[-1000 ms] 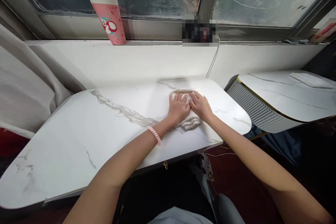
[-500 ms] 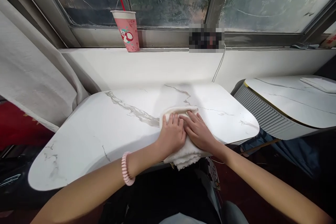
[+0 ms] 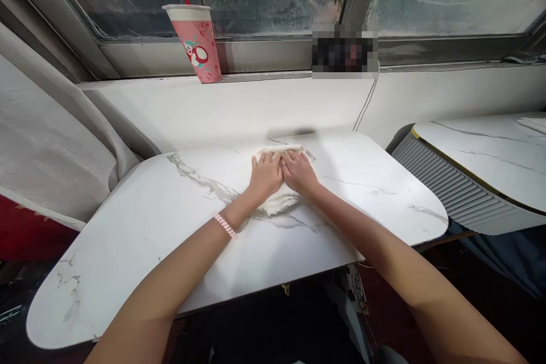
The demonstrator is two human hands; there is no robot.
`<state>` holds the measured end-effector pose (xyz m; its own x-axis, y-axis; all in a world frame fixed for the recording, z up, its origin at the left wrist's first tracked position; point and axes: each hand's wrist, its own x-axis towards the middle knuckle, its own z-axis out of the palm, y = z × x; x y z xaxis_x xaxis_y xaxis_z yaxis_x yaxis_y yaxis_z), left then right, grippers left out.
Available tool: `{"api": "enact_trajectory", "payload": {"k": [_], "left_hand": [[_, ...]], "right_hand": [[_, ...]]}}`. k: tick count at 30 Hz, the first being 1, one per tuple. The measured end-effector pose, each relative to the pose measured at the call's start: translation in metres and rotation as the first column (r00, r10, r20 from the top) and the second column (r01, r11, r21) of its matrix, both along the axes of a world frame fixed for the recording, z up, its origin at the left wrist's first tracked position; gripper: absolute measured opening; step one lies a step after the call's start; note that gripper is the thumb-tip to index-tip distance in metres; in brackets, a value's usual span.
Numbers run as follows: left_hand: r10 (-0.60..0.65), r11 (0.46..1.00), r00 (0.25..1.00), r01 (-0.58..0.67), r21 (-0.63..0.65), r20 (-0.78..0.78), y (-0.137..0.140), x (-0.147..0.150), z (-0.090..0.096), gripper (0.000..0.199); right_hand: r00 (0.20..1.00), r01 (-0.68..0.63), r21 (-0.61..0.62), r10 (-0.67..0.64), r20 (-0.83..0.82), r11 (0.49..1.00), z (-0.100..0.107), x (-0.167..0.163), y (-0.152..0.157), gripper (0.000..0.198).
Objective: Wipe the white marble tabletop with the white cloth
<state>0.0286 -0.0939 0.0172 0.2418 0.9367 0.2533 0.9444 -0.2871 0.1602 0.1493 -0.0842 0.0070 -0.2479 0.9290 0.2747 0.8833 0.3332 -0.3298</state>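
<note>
A folded white cloth [image 3: 279, 203] lies on the white marble-patterned table [image 3: 140, 239], close to its back edge. My left hand [image 3: 267, 175] presses down on the cloth's left half, fingers stretched forward and lying flat. Beside it, my right hand [image 3: 300, 172] rests flat on the right half, with its fingers also extended. The two hands touch or nearly touch at the thumbs. Most of the cloth's middle is hidden under them. A pink coiled band [image 3: 225, 225] circles my left wrist.
A pink paper cup [image 3: 198, 48] with a red straw stands on the window sill [image 3: 264, 75]. A blurred-out dark object [image 3: 344, 56] sits further right, with a cord hanging down. At left hangs a pale curtain [image 3: 55, 142]. A second marble-patterned table [image 3: 490, 148] stands at right.
Both hands have pushed the cloth away from the front edge toward the back of the table, slightly leftward. The cloth no longer overhangs the front edge. The camera view has shifted a little.
</note>
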Motion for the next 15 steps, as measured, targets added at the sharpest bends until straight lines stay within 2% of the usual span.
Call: {"api": "enact_trajectory", "payload": {"k": [15], "left_hand": [[0.089,0.996,0.983,-0.091,0.002,0.157,0.08,-0.019,-0.007,0.033]], "right_hand": [[0.999,-0.041,0.083,0.038,0.033,0.996,-0.006,-0.02,0.088,0.044]]}}
